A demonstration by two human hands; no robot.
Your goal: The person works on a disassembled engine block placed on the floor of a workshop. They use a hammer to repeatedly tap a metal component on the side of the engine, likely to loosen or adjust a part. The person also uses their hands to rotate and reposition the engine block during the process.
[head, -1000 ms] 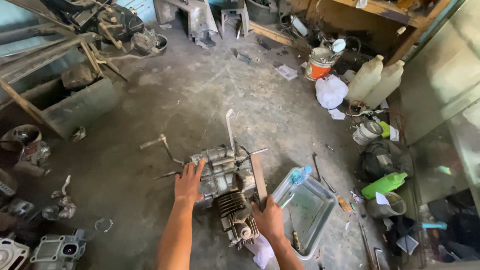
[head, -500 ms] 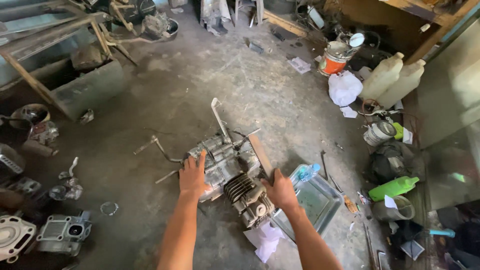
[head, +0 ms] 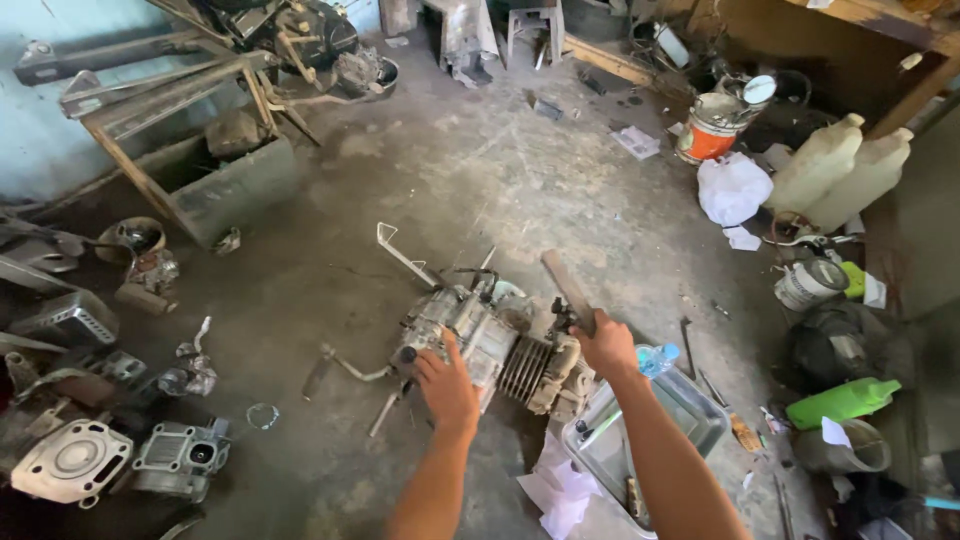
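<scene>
Here the left hand (head: 447, 385) lies flat on the finned grey metal engine (head: 495, 345); the right hand (head: 605, 345) keeps its grip closed round a flat wooden stick (head: 567, 290).

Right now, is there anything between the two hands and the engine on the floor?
Nothing visible. The left hand rests directly on the engine casing. The right hand is beside the finned cylinder end and grips a flat bar that points up and away. The tray lies just behind that hand, not between.
</scene>
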